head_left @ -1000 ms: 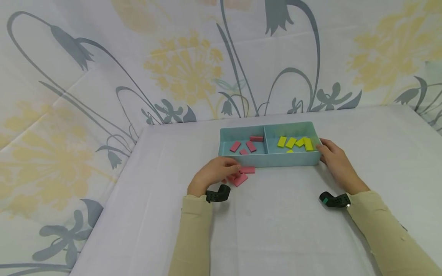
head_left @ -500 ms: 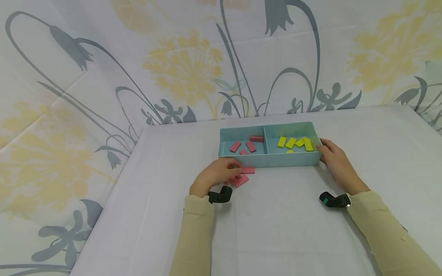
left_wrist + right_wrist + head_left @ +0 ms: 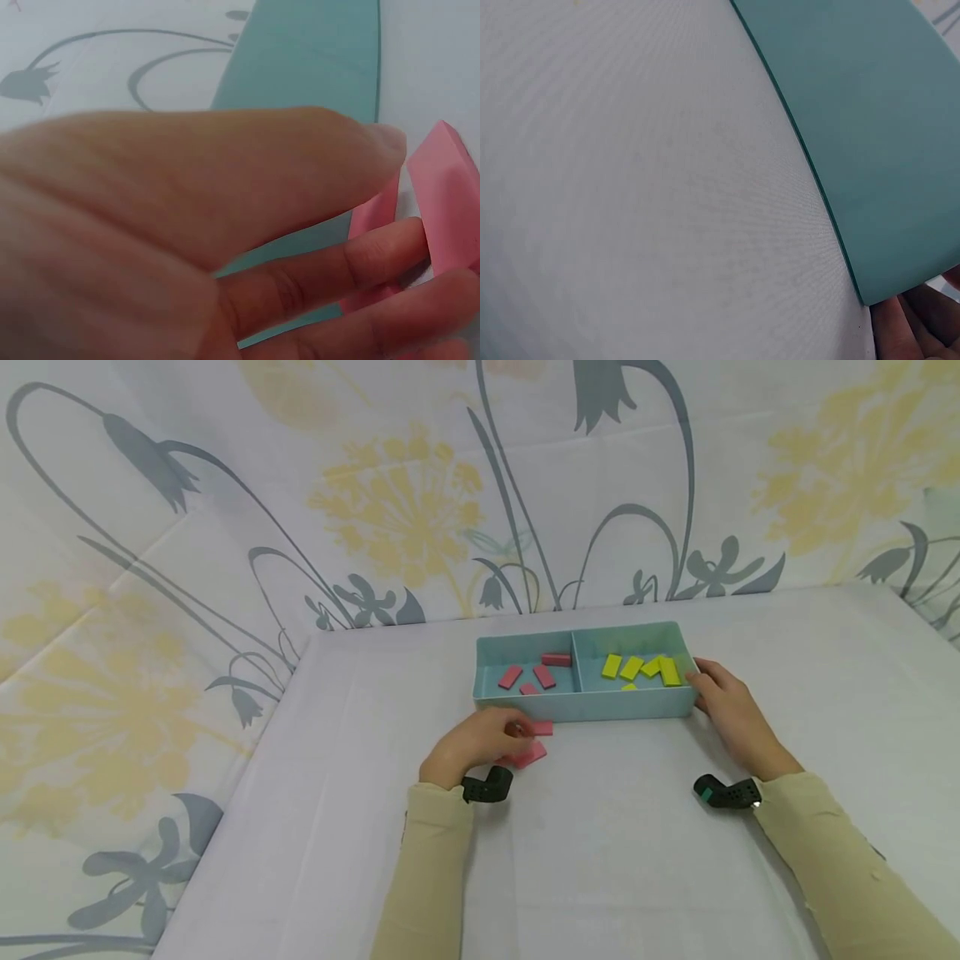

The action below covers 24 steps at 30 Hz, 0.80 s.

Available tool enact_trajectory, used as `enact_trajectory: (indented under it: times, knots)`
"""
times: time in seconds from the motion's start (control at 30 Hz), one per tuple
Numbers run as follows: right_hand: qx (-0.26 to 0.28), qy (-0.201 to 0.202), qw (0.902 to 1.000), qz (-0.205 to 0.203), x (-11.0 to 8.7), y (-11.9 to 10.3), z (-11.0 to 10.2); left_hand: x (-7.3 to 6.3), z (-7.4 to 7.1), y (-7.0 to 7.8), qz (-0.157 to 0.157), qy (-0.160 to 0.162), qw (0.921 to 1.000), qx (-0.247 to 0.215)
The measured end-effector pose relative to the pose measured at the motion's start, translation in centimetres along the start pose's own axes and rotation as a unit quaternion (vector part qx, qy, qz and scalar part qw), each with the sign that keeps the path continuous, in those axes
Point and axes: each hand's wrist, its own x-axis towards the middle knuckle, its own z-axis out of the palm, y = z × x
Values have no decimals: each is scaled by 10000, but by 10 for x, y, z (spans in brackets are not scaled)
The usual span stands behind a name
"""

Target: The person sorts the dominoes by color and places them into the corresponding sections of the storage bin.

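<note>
My left hand (image 3: 483,742) reaches over pink domino-shaped blocks on the table before the box. In the left wrist view its thumb and index finger stand apart, and the fingertips are right at a tilted pink block (image 3: 450,199). Another pink block (image 3: 543,727) lies close to the box front; the hand partly hides the pile. A teal two-compartment box (image 3: 600,707) holds several pink blocks (image 3: 543,677) on the left and several yellow blocks (image 3: 632,668) on the right. My right hand (image 3: 731,718) grips its right end, with some fingers (image 3: 896,330) showing at the corner in the right wrist view.
A white cloth (image 3: 600,843) covers the table. Behind and to the left, a flower-patterned cloth (image 3: 405,510) rises from the table's edge. Both wrists wear black straps with camera mounts (image 3: 491,784).
My left hand has slid slightly right and towards me over the pink blocks, and the nearest block has shifted right with it. The right hand stays on the box end.
</note>
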Motion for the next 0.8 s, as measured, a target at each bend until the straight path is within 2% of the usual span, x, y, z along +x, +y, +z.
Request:
enact_trajectory:
  times: [0.13, 0.2, 0.33, 0.5, 0.67, 0.8]
  knots:
    - [9, -5, 10000, 41, 0, 1, 0, 2, 4, 4, -97, -66, 9999, -26]
    - [2, -1, 10000, 32, 1, 1, 0, 2, 6, 6, -133, -130, 9997, -181]
    - [-10, -1, 10000, 6, 1, 1, 0, 3, 10, 12, -78, -206, 9996, -182]
    - [-2, -5, 10000, -9, 0, 1, 0, 4, 14, 18, 20, -109, 9987, 495]
    - [3, -14, 10000, -17, 0, 0, 0, 6, 20, 20, 79, 77, 9926, 1206]
    - [20, -27, 10000, -19, 0, 0, 0, 6, 21, 21, -8, 98, 9910, 1336]
